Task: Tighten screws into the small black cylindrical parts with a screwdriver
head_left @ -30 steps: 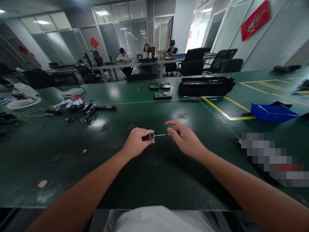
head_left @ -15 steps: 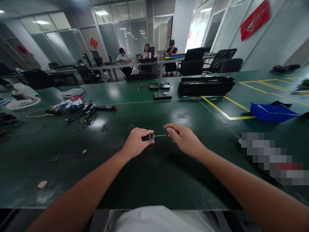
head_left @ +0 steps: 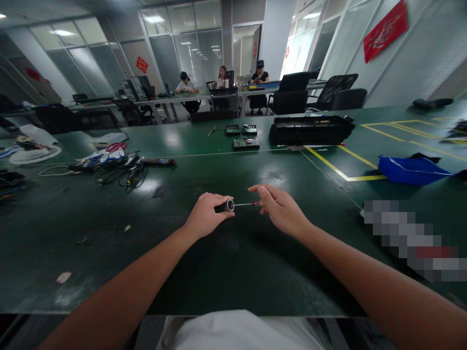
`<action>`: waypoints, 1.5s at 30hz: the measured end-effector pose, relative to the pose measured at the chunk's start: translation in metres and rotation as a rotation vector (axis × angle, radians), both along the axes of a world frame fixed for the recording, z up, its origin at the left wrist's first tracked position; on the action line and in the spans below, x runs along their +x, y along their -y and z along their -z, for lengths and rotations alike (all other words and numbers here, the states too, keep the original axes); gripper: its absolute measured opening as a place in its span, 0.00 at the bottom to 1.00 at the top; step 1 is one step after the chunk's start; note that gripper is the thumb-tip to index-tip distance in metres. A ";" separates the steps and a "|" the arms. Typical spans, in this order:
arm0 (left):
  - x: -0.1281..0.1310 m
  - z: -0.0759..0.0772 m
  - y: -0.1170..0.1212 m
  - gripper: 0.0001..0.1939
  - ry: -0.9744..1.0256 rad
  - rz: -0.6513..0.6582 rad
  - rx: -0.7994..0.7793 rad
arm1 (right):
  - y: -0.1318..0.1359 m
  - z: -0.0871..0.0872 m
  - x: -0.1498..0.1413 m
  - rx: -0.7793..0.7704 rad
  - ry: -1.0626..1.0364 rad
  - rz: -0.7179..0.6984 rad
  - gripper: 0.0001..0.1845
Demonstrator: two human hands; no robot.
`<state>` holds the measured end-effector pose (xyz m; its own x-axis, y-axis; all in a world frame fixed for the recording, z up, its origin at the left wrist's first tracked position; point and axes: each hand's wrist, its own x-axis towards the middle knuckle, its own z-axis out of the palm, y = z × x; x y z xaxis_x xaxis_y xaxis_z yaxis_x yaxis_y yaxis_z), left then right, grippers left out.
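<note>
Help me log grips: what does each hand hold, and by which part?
Left hand: a dark cylinder, around its body. Right hand: a screwdriver, by its handle.

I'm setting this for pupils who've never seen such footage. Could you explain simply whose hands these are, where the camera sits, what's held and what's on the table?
No machine here: these are a person's bare hands, filmed by one camera worn on the head. The left hand holds a dark cylinder; the right hand holds a screwdriver, its thin shaft reaching the cylinder's round end. Farther back on the green table lie tangled cables, three small circuit-board units, a long black part and, rightward, something blue.
</note>
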<state>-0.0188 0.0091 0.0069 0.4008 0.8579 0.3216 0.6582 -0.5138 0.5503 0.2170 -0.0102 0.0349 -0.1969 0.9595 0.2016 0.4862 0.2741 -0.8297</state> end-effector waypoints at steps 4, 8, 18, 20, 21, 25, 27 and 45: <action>0.000 0.000 0.000 0.18 -0.011 0.010 -0.003 | 0.000 0.001 0.002 0.053 0.049 -0.011 0.20; -0.001 -0.001 0.000 0.18 0.000 -0.008 -0.006 | 0.002 0.000 0.001 0.090 0.069 -0.010 0.20; 0.003 -0.001 0.002 0.18 -0.024 0.002 -0.014 | -0.001 0.001 0.001 0.003 -0.027 0.017 0.24; 0.002 0.000 0.002 0.18 -0.021 0.002 -0.011 | -0.002 0.002 0.001 0.013 0.021 0.009 0.22; 0.002 0.000 0.001 0.18 -0.019 0.003 -0.009 | -0.002 0.002 0.001 0.035 0.036 -0.001 0.19; 0.000 0.001 0.000 0.18 -0.012 -0.001 -0.003 | -0.001 0.003 0.001 0.080 -0.059 -0.021 0.16; 0.000 0.000 0.000 0.18 -0.017 -0.009 -0.004 | -0.002 0.004 0.000 0.059 -0.172 -0.025 0.13; 0.003 -0.006 0.004 0.21 -0.072 0.003 0.003 | -0.016 0.018 -0.007 -0.305 -0.880 0.162 0.15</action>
